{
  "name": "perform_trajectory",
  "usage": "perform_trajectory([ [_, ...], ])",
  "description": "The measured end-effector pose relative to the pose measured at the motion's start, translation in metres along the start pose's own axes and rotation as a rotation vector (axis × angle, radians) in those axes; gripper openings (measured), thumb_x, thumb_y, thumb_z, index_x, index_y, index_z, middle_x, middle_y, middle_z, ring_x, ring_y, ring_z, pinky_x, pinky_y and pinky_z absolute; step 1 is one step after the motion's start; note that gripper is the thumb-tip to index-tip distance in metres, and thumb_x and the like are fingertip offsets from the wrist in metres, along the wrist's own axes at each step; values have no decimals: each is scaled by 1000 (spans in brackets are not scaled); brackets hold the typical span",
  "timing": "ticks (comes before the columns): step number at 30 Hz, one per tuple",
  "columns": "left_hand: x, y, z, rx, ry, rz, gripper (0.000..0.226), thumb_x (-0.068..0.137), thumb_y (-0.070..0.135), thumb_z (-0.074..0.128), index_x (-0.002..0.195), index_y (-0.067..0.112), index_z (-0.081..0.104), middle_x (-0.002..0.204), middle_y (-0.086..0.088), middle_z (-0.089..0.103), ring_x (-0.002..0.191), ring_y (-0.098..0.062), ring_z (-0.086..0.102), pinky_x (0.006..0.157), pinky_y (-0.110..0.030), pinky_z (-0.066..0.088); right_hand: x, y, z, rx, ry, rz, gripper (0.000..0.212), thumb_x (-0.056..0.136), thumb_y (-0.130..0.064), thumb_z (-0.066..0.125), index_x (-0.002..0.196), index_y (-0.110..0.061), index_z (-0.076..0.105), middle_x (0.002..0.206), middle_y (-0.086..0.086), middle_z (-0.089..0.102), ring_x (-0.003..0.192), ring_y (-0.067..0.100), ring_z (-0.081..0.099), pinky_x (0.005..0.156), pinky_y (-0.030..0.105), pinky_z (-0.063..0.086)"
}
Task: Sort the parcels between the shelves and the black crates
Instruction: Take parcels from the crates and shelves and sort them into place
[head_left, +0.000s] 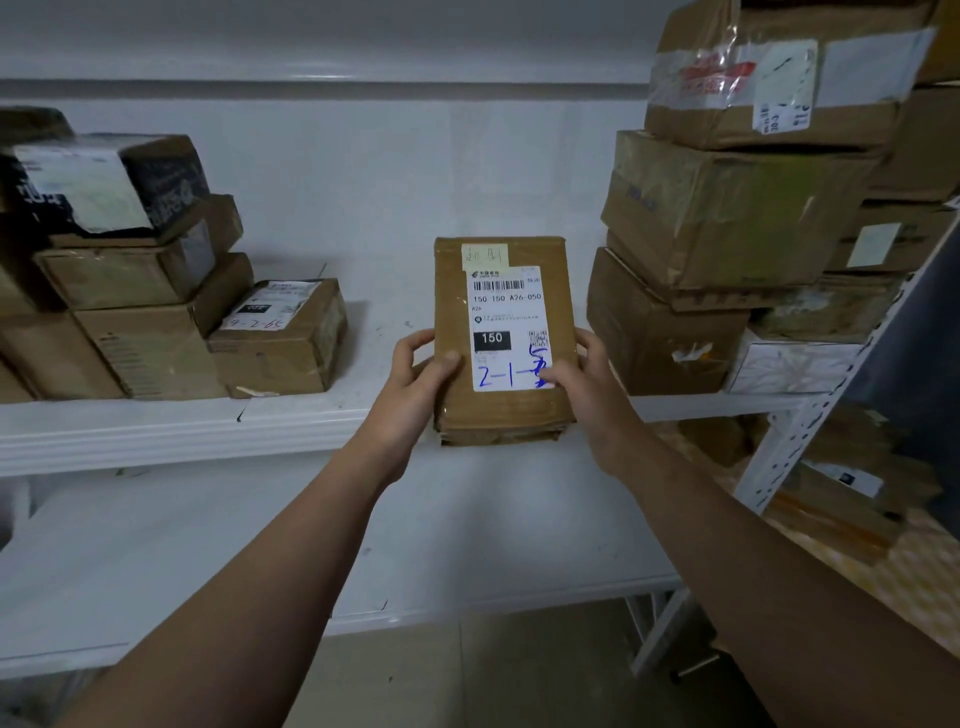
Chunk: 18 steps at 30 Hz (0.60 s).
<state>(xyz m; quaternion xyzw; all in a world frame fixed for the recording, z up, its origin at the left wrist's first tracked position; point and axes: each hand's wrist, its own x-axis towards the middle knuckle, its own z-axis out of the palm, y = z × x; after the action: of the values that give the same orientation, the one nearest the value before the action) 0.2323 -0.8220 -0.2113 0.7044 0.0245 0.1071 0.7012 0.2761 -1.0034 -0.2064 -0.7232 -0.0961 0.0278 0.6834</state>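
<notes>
Left hand (421, 371) and right hand (584, 376) grip the near corners of the flat cardboard parcel (506, 322). Judged stiff, light, tape-slick; best held by its side edges. Position: over the white shelf (156, 423) front edge, between left carton stack (130, 322) and right carton stack (717, 234).

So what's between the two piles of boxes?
The head view shows just the brown parcel, gripped by the left hand and right hand, with bare white shelf either side.
</notes>
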Motion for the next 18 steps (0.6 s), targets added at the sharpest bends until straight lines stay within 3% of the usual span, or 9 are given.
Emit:
perform_trajectory([
  [2,-5,-1,5,-32,74,27,30,97,37,49,122,23,40,114,-8,65,86,-13,66,58,-19,50,-4,1,5,6,27,-8,38,96,-26,55,127,-23,34,114,1,62,82,2,64,52,8,46],
  [4,-9,-2,8,-60,104,119,24,98,34,47,119,26,38,119,-7,64,90,-14,67,58,-22,51,-4,4,10,-6,64,-120,31,96,-25,53,119,-23,32,116,4,61,85,2,65,59,10,49],
  [6,-11,1,7,-80,86,226,32,100,28,43,131,32,35,130,-1,59,109,-15,63,80,-31,54,-4,4,13,2,77,-268,29,98,-18,49,120,-25,31,124,5,58,95,2,65,70,15,53],
  [8,-12,7,4,-76,70,304,39,102,22,40,139,33,32,138,1,52,122,-14,55,99,-37,48,-3,-3,14,-2,35,-354,43,99,-14,45,136,-22,24,127,-7,54,105,-3,60,81,18,53],
  [11,-12,14,2,-67,79,352,38,102,18,38,135,36,34,138,5,51,124,-10,52,103,-36,45,-3,-11,15,-10,-37,-385,51,101,-12,40,145,-25,17,120,-25,49,104,-15,56,79,11,49],
  [13,-13,15,1,-65,97,351,37,102,16,38,134,36,35,136,8,52,123,-7,52,103,-33,45,-4,-12,16,-4,-43,-393,51,101,-12,40,145,-26,17,121,-25,50,105,-13,57,79,11,50],
  [18,-16,10,0,-60,116,336,39,102,16,38,137,33,36,138,3,52,128,-14,49,109,-47,38,-5,-6,17,26,-57,-366,53,102,-15,40,147,-28,17,123,-22,52,108,-7,58,81,15,51],
])
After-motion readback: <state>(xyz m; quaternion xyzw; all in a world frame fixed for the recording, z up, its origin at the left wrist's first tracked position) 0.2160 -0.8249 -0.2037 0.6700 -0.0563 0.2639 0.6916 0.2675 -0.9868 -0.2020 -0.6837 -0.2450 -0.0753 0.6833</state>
